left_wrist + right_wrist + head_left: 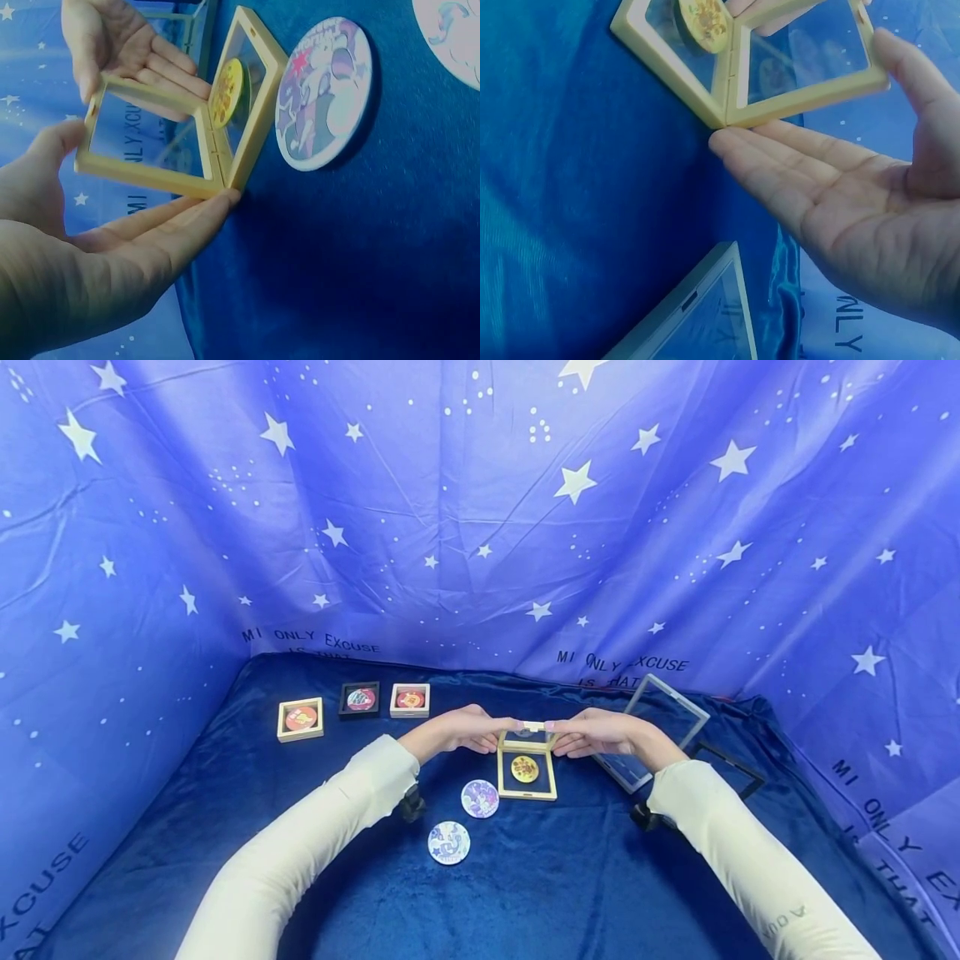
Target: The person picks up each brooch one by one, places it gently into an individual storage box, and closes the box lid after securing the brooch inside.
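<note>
A hinged, cream-yellow display frame (pixel 527 794) stands open on the cloth, its clear-windowed lid raised at the back. On the clear film of its lower half lies a round yellow badge (pixel 525 769). My left hand (pixel 474 727) grips the lid's left side, thumb at the top edge and fingertips (pixel 225 201) down by the hinge. On the other side my right hand (pixel 600 733) holds the lid likewise, its thumb at the upper corner and fingertips (pixel 724 142) at the hinge. Two round purple-and-white badges (pixel 480 799) lie in front and to the left.
At the back left stand a light-coloured frame (pixel 302 737), a black frame (pixel 360 716) and a pale pink frame (pixel 410 714), each with a round badge inside. To the right, a large grey frame (pixel 679 700) stands open beside a black frame, partly behind the right arm.
</note>
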### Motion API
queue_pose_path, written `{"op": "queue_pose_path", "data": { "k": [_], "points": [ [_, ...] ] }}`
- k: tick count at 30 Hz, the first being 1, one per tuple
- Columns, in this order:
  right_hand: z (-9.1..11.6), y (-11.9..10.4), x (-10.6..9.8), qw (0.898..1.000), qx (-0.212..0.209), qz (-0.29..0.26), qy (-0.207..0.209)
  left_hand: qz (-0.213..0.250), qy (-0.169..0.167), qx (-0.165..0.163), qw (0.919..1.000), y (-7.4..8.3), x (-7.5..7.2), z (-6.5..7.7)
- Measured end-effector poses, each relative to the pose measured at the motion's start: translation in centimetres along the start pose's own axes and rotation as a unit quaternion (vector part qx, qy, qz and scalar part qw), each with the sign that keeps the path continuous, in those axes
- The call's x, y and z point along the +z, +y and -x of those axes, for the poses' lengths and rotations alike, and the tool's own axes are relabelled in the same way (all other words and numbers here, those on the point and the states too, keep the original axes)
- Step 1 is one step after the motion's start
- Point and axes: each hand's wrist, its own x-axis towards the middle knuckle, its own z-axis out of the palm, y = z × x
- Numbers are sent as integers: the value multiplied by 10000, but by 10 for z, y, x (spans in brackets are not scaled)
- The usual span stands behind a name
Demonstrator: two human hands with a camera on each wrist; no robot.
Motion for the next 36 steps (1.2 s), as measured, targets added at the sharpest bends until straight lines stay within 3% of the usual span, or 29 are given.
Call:
{"op": "queue_pose_path", "data": {
  "k": [8, 12, 19, 30, 36],
  "points": [
    [3, -1, 0, 9988, -189, 405, -180, -607, -221, 205, 9977, 0, -3, 0],
    [5, -3, 1, 9967, -264, 757, -142, -1121, -253, 353, 9927, 0, -4, 0],
    [7, -8, 7, 9874, -490, 1501, 100, -2030, -370, 836, 9749, 2, -3, 2],
    [10, -12, 16, 9781, -550, 1993, 259, -2624, -268, 1370, 9548, 0, 3, 6],
    [11, -14, 23, 9678, -742, 2351, 506, -3150, -53, 1658, 9345, -2, 10, 5]
  ]
}}
